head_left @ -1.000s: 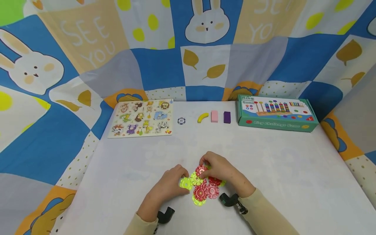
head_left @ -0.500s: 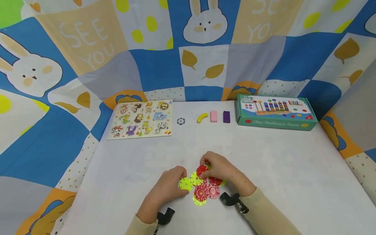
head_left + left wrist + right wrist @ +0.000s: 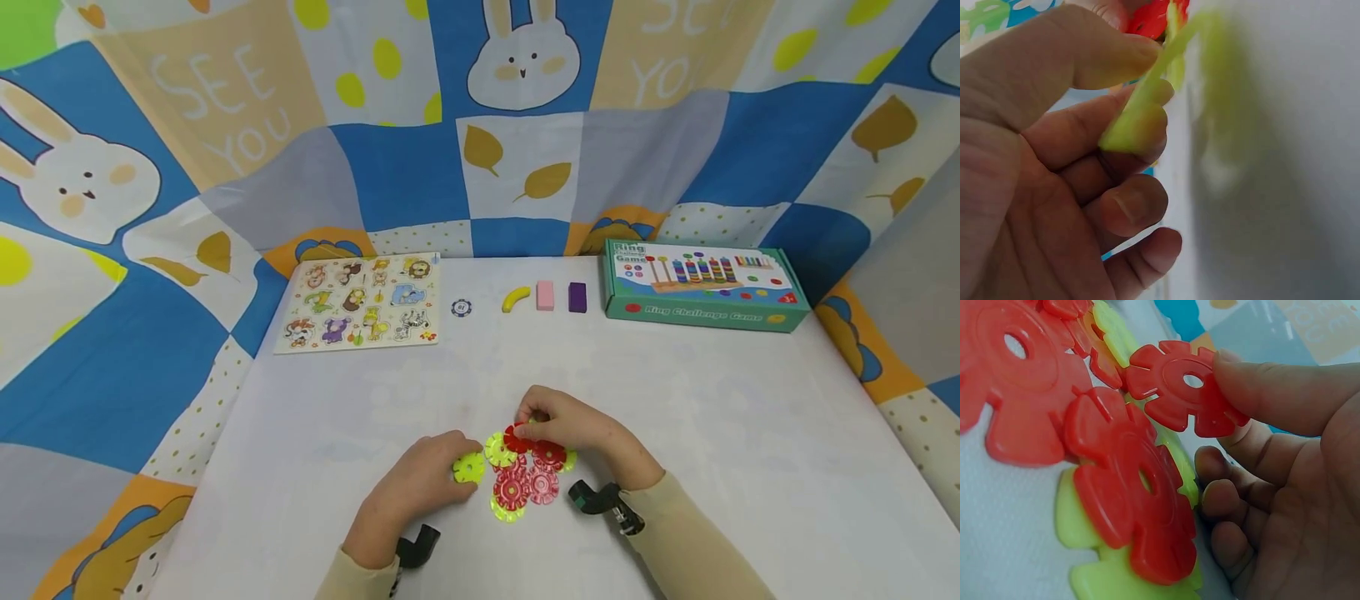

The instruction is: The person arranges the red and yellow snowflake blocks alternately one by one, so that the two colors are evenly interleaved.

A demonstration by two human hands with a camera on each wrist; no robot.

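My left hand (image 3: 423, 475) pinches a yellow-green notched plastic disc (image 3: 468, 468) between thumb and fingers. In the left wrist view that disc (image 3: 1141, 112) is tilted edge-on over the white table. My right hand (image 3: 573, 423) holds a red notched disc (image 3: 1179, 384) by its edge, thumb on top, at the back of the cluster. Several more red and yellow-green discs lie overlapping between the hands, among them a red disc (image 3: 512, 490), a pinkish-red one (image 3: 543, 485) and a yellow-green one (image 3: 498, 450). The right wrist view has another red disc (image 3: 1129, 481) lying over yellow-green ones.
Along the back of the white table (image 3: 337, 433) lie an animal puzzle board (image 3: 360, 302), a patterned round chip (image 3: 461, 308), a toy banana (image 3: 516, 299), a pink block (image 3: 545, 296), a purple block (image 3: 577, 297) and a green game box (image 3: 705, 285). A printed cloth (image 3: 405, 175) hangs behind.
My left hand has drawn its yellow-green disc slightly left, away from the cluster's yellow-green disc. My right hand has shifted a little right, and its red disc has tilted.
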